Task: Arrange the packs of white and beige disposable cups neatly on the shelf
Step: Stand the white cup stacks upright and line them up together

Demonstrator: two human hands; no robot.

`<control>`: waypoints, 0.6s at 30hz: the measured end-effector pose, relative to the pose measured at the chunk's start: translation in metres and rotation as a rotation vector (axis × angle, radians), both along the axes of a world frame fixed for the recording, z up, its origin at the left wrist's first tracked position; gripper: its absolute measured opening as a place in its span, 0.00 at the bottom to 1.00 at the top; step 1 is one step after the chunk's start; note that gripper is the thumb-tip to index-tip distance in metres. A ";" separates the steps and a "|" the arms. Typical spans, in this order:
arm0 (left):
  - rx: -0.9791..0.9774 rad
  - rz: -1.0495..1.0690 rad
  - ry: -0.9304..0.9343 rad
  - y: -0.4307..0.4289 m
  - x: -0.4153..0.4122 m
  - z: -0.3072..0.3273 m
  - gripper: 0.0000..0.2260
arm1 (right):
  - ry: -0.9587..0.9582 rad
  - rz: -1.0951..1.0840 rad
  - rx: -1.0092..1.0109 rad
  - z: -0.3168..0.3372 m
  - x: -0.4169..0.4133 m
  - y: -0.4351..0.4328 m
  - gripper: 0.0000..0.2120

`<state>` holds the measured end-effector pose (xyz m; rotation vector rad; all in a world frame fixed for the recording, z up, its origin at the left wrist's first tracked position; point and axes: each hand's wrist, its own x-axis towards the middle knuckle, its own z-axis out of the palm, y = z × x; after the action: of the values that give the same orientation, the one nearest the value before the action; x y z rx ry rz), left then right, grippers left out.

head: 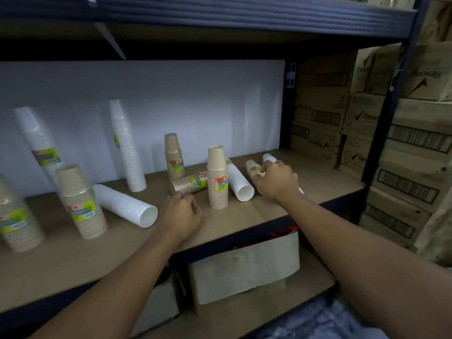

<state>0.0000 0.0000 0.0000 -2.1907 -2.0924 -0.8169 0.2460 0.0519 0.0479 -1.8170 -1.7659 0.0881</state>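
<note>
Ref. object: centre pack, beige, upright, wide end down on the shelf.

Left hand: just left-front of the centre pack, low over the board. Its fingers are clenched into the palm, with nothing seen in them. The knuckles sit at the mouth end of the lying beige pack, which runs up to the centre pack's left side. Contact is not resolvable.

Right hand: right of the centre pack, fingers curled down over the far white pack and grasping it. The thumb is against a pale pack just beside it (whether that one is gripped too: cannot tell).

Near white pack: lies between the centre pack and the right hand, mouth toward the front edge.

Writing: the centre pack has an orange-red and green sticker, print blurred and unreadable. The cartons, well right of the centre pack, show a tick mark and a word starting "Re"; the rest is illegible.
</note>
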 end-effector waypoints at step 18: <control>0.044 0.022 -0.036 0.007 -0.001 -0.014 0.07 | -0.267 -0.183 -0.088 -0.006 -0.011 0.024 0.17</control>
<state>-0.0007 0.0066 -0.0138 -2.1433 -2.0888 -0.8984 0.2349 0.0754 0.0418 -2.1277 -1.7843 -0.1587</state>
